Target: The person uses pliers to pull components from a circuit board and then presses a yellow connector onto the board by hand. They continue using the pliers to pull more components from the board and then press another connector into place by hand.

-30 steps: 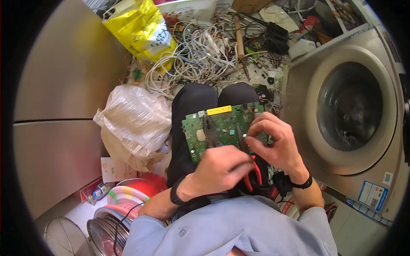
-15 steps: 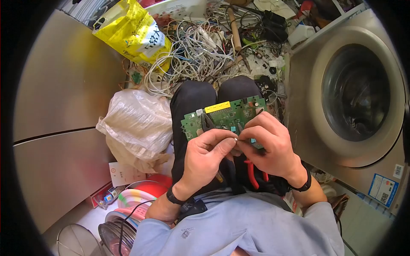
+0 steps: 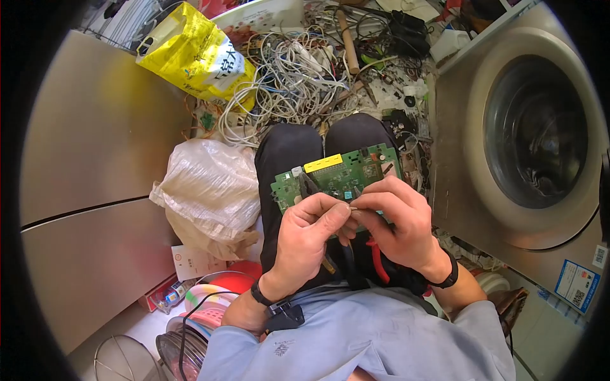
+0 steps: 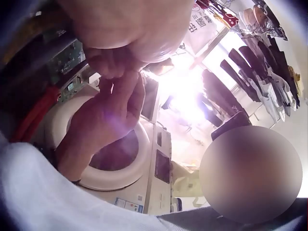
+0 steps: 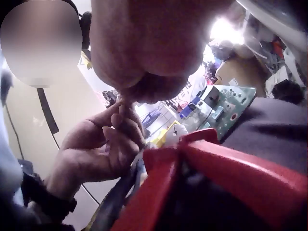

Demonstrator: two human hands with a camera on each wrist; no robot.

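Note:
In the head view my left hand (image 3: 305,235) and right hand (image 3: 403,219) meet fingertip to fingertip over my lap. Thumbs and forefingers pinch a small pale piece (image 3: 353,207) between them, its kind too small to make out. A green circuit board (image 3: 375,166) with a yellow connector block (image 3: 323,163) lies across my thighs, just beyond the hands and partly hidden by them. Dark plier jaws overlap the board. Below the hands, red-handled pliers (image 3: 379,263) rest on my lap; their red handles (image 5: 240,166) loom large in the right wrist view.
Tangled white cables (image 3: 286,82), a hammer (image 3: 347,44) and loose parts cover the floor ahead. A yellow bag (image 3: 197,57) and a whitish sack (image 3: 206,190) are at left, with basins (image 3: 235,276) nearer me. A washing machine (image 3: 457,184) stands close at right.
From above the board, my left hand has turned and come to the right hand's fingertips. The two hands now meet at the small pale piece, and the last half second shows little movement.

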